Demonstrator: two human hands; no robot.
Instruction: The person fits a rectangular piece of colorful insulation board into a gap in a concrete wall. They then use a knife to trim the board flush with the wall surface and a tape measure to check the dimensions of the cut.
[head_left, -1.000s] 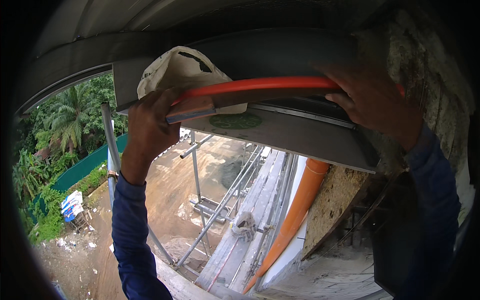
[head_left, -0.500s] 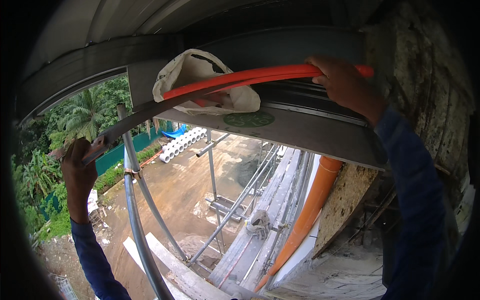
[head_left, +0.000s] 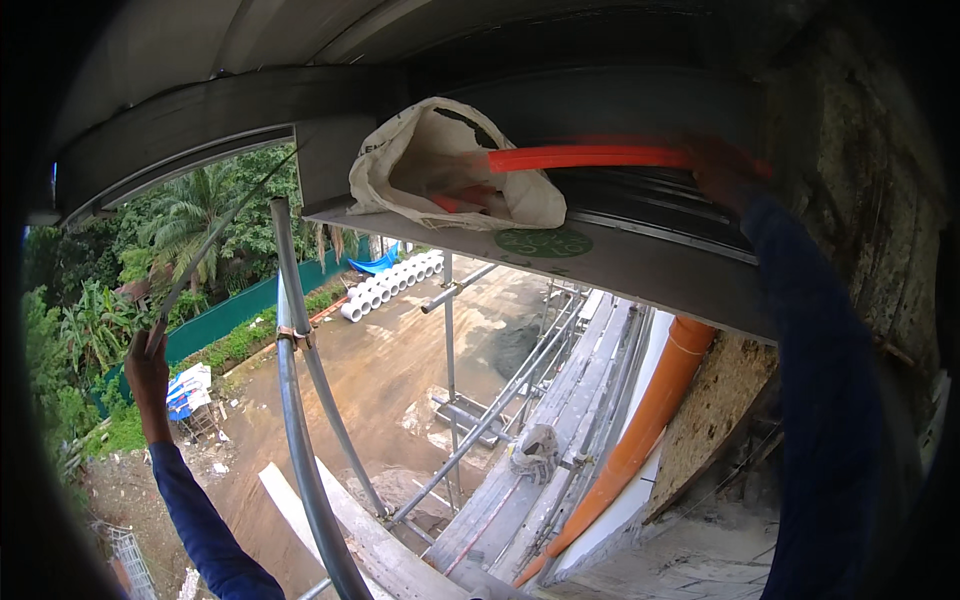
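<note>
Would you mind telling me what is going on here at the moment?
Beside scaffolding poles, a person's left hand holds up a long, thin, flat tool, perhaps a saw. The blurred right hand grips a red strip; its left end overlaps the mouth of a pale sack in this view, though whether it is inside is unclear. The sack lies open on a grey board, with reddish pieces in it.

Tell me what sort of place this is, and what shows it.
Most likely a construction site, seen from high up: metal scaffold poles and a plank walkway stand outside, and a row of pale pipes lies on bare brown ground below.
</note>
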